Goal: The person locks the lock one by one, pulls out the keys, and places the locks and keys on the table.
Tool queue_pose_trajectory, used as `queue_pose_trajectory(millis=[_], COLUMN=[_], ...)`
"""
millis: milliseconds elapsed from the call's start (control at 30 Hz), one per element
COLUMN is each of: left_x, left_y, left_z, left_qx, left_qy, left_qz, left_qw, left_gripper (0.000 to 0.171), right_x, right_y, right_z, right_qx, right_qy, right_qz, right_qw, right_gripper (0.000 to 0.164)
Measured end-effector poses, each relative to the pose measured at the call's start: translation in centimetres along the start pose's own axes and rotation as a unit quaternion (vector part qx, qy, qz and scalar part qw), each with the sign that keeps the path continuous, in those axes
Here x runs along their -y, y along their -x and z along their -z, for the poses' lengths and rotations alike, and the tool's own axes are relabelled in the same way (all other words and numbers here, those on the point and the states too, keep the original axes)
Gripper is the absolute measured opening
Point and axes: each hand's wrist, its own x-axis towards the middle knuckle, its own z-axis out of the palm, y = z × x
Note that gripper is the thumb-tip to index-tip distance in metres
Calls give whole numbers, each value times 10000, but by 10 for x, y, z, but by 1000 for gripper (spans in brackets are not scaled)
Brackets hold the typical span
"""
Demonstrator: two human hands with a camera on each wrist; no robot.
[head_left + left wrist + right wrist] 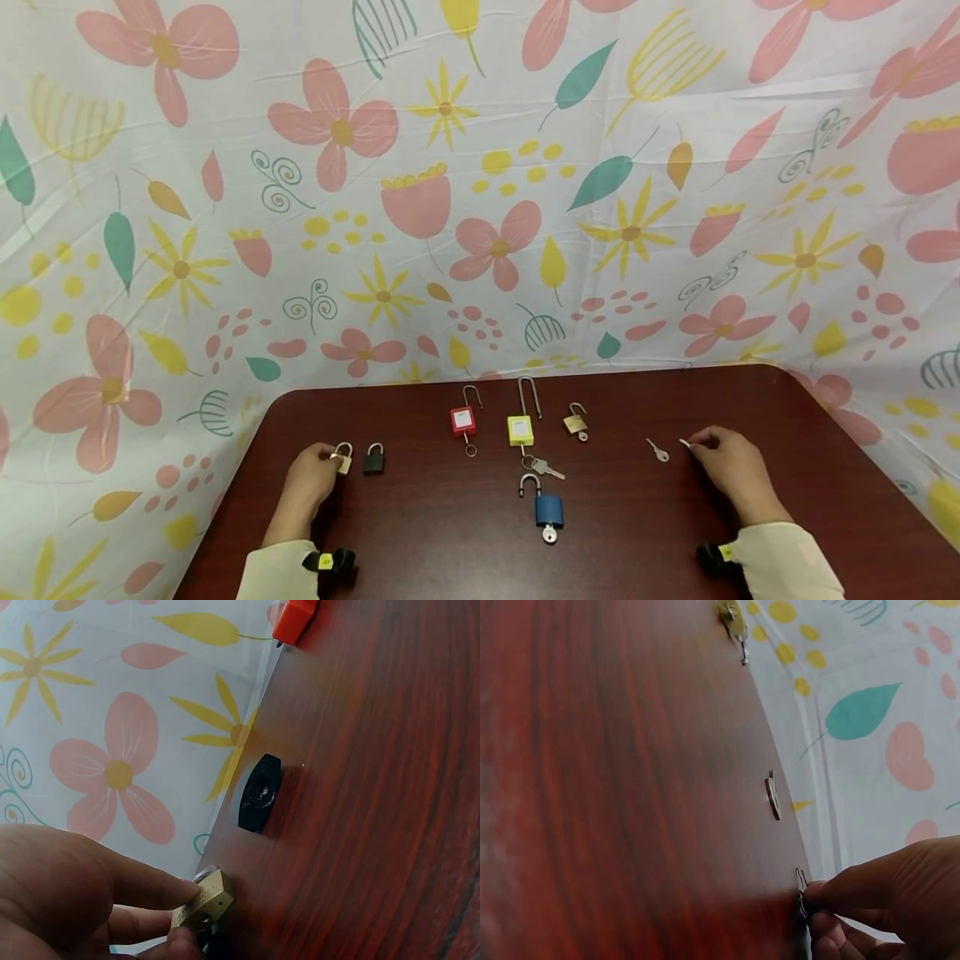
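At the left of the table my left hand (pixel 313 477) pinches a brass padlock (pixel 344 460) between thumb and fingers. The left wrist view shows the keyhole end of that brass padlock (pixel 206 901) turned toward the camera. Beside it stands a black padlock (pixel 373 459) with its shackle closed. Over on the right, my right hand (pixel 733 467) pinches a small key (pixel 686 443), its bow covered by the fingertips. A second key (pixel 658 451) lies a little to the left of that hand, apart from it.
Between the hands lie padlocks with raised shackles and keys in them: red (pixel 463 422), yellow (pixel 520 431), small brass (pixel 575 423) and blue (pixel 549 510). The dark wooden table (pixel 420 550) ends at a flowered cloth (pixel 480 183) behind.
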Motion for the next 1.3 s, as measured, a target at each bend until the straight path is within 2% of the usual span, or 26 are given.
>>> queue_pose_trajectory(millis=[200, 467, 633, 800, 1033, 1300], left_x=[1, 3, 1, 3, 3, 3], left_y=[-2, -4, -3, -4, -3, -3], left_z=[0, 0, 0, -1, -1, -1], left_qx=[-160, -174, -126, -150, -147, -168], left_qy=[-85, -118, -149, -200, -259, -289], left_qz=[-74, -61, -10, -22, -50, -53], left_qw=[9998, 9998, 9998, 9997, 9995, 9994], left_gripper=[33, 33, 34, 34, 34, 34], right_x=[-1, -3, -2, 5, 16, 29], right_y=[0, -1, 0, 3, 7, 11], right_z=[1, -1, -1, 1, 3, 3], right_qx=[31, -71, -75, -188, -591, -684], right_qy=[6, 0, -149, -407, -439, -455], right_qz=[48, 258, 234, 275, 617, 814], right_qw=[10000, 9996, 9996, 9986, 9954, 9933], right_gripper=[24, 20, 31, 40, 36, 33])
